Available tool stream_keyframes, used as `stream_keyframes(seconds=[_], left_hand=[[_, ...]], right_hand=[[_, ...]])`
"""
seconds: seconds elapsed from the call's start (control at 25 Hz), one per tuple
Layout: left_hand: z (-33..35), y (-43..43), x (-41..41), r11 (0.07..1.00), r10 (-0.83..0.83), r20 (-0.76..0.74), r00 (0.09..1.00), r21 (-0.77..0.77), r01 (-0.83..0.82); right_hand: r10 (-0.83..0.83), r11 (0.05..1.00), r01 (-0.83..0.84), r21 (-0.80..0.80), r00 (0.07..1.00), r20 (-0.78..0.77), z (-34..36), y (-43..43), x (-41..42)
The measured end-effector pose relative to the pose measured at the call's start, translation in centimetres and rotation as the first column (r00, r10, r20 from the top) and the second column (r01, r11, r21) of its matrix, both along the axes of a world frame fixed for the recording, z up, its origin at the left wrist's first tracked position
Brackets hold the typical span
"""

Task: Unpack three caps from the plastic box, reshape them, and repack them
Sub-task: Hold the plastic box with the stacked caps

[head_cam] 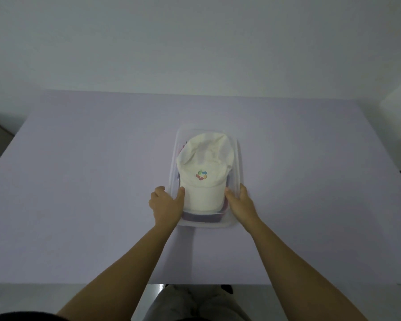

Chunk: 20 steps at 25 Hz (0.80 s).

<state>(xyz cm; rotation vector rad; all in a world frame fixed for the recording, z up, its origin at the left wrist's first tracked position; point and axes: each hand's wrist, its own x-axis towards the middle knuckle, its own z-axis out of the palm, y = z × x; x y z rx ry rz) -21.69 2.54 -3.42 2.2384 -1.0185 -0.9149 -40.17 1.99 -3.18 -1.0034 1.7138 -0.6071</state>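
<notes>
Seemingly at the start, my left hand (164, 200) at 8 o'clock and right hand (240, 200) at 4 o'clock each pinch a wall of the clear plastic box (237, 158), where a dented white fabric cap (204, 163) tops a dark red cap (202, 217), none unpacked yet.

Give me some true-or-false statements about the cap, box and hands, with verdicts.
1. The white cap lies uppermost in the plastic box. True.
2. The left hand and right hand grip the box's side walls. True.
3. The cap bears plain black print. False: its logo is multicoloured.
4. The box stands at the far left corner. False: it is near the table's middle.
5. Nothing lies under the cap. False: dark reddish fabric shows beneath.
</notes>
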Motion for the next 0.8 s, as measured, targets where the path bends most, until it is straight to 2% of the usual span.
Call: stream_keyframes(seconds=[0.08,0.16,0.28,0.56,0.8], left_hand=[[-0.3,0.7,0.2,0.997,0.058,0.040,0.998,0.039,-0.060],[-0.7,1.1,0.4,0.993,0.094,-0.035,0.995,0.070,-0.091],[-0.6,1.1,0.8,0.992,0.097,-0.037,0.995,0.089,-0.093],[1.2,0.6,1.6,0.977,-0.030,-0.049,0.998,0.209,0.040],[2.2,0.1,2.1,0.967,-0.103,-0.048,0.994,0.231,0.111]], right_hand=[[-0.049,0.998,0.049,-0.030,0.999,0.009,-0.3,0.2,0.3],[-0.082,0.996,0.082,-0.044,0.997,-0.002,-0.5,0.4,0.6],[-0.098,0.994,0.096,-0.055,0.994,-0.043,-0.7,0.3,0.9],[-0.081,0.995,0.075,-0.067,0.992,-0.093,-0.7,0.2,1.3],[-0.096,0.994,0.095,-0.055,0.995,-0.011,-0.3,0.1,0.9]])
